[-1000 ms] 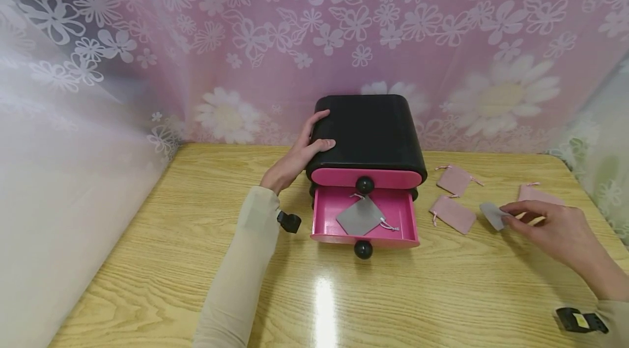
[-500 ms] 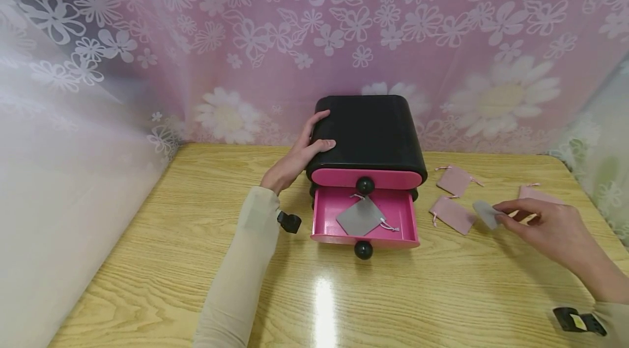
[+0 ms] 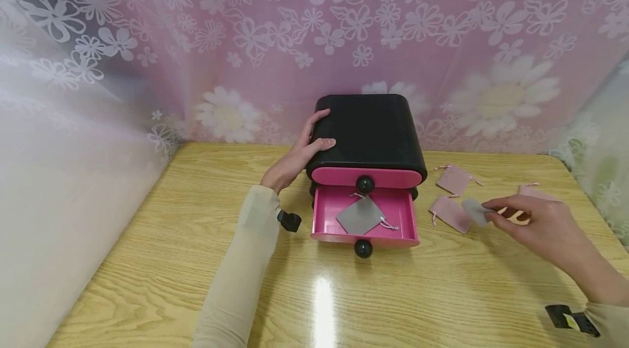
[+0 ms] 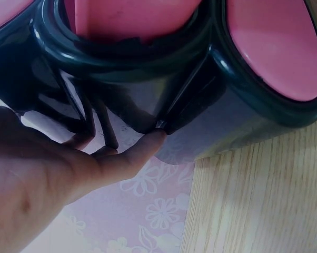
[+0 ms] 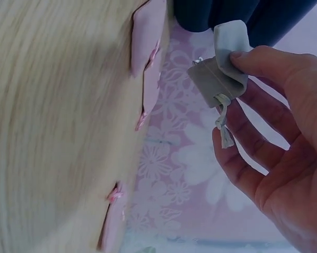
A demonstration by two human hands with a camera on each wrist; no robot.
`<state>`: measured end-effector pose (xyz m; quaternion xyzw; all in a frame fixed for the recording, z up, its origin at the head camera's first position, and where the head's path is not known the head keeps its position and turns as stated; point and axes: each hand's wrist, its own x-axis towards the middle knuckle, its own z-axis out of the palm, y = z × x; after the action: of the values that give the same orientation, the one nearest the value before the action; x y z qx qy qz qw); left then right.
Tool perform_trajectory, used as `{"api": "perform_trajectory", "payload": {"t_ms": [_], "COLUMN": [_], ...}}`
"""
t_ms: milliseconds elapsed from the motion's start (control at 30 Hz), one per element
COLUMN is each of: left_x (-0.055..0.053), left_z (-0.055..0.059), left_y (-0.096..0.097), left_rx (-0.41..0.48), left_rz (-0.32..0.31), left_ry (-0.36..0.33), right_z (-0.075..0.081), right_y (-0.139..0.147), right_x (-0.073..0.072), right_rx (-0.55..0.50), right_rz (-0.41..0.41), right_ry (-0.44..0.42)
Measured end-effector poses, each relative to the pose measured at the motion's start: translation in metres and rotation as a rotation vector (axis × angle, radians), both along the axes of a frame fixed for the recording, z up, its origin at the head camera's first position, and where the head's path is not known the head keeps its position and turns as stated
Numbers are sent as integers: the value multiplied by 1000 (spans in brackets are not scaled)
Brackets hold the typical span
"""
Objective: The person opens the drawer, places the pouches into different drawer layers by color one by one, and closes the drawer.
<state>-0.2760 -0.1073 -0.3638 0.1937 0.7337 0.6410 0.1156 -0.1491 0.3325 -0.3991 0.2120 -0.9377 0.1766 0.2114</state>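
Note:
A black mini drawer unit point(image 3: 368, 132) with pink drawer fronts stands at the table's back; a lower drawer point(image 3: 324, 211) is pulled out. One grey drawstring pouch point(image 3: 361, 216) lies flat inside it. My left hand point(image 3: 297, 159) rests against the unit's left side, thumb and a fingertip on the top edge; the left wrist view shows the fingers point(image 4: 142, 150) touching the glossy side. Right of the unit, my right hand point(image 3: 535, 222) pinches a second grey drawstring pouch point(image 5: 224, 79) between thumb and fingers, above the table. The pouch is bent over, its cord hanging.
Two pink drawstring pouches, a rear one point(image 3: 454, 180) and a front one point(image 3: 450, 213), lie right of the unit. Another pink pouch point(image 3: 535, 192) is partly hidden behind my right hand. A flowered curtain point(image 3: 275, 36) hangs behind the wooden table point(image 3: 196, 260).
My right hand has moved left with the grey pouch, which now overlaps the front pink pouch in the head view. My left hand and the drawer have stayed put.

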Motion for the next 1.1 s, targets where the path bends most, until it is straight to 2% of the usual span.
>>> {"api": "perform_trajectory", "payload": {"t_ms": [333,633,1100], "left_x": [1,0,-1], "left_z": [2,0,-1], "left_y": [1,0,0], "left_rx": [3,-7,-8], "left_rz": [-1,3,10], "left_ry": [-5,-9,-4], "right_z": [2,8,22], "right_y": [-13,-24,-40], "right_x": [2,3,5], "right_rx": [-60,-36,-34], "right_rz": [118,134,212], "right_ry": [75,93,133]}}
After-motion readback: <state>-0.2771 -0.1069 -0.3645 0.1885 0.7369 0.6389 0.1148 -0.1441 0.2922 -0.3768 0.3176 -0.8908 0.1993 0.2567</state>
